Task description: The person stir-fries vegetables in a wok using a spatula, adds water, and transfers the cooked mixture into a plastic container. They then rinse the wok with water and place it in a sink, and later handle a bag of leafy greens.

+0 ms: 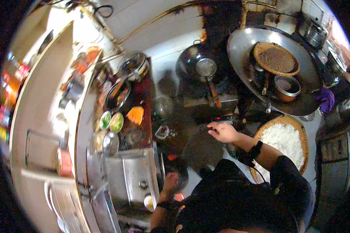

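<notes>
My right hand (223,132) is held out with curled fingers near the front of the stove, below a black wok (189,62). A strainer with a wooden handle (206,67) rests in that wok. Low in the view is my left hand (171,180), blurred and curled; whether it holds anything cannot be told. To the right of my right arm lies a woven basket of white flour-like powder (283,139). A large metal wok (242,46) farther right carries a basket of brown grains (275,59) and a metal pot (287,85).
At left stands a counter with a frying pan (118,94), an orange wedge (135,115), two small bowls of green pieces (116,122), a metal bowl (110,142) and a steel sink (132,177). A purple cloth (326,99) hangs at the large wok's right edge.
</notes>
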{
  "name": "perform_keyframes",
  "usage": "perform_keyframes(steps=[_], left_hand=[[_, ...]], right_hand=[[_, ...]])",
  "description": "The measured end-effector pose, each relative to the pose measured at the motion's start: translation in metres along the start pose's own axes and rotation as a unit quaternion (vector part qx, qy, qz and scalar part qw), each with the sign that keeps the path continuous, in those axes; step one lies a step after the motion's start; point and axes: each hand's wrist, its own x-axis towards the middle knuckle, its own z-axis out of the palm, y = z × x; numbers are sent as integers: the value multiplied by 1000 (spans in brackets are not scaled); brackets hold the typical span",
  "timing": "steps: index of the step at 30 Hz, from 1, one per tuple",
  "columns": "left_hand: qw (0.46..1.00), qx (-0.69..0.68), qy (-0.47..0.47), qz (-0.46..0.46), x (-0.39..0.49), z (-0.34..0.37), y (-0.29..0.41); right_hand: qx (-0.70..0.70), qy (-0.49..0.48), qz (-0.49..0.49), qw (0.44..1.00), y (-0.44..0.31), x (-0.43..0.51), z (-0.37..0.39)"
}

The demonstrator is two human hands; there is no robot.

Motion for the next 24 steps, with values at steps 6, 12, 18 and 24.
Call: perform_keyframes(steps=[6, 12, 18, 24], left_hand=[[982, 29, -175, -59, 279, 97, 153], [891, 267, -287, 230, 440, 225, 164], [904, -294, -288, -117, 476, 267, 203], [882, -261, -307, -245, 483, 181, 280]], right_hand=[[-41, 68, 220, 972, 138, 66, 18], [-59, 1, 357, 932, 205, 174, 36], [-8, -11, 361, 933, 272, 214, 32], [429, 78, 455, 777, 283, 231, -11]])
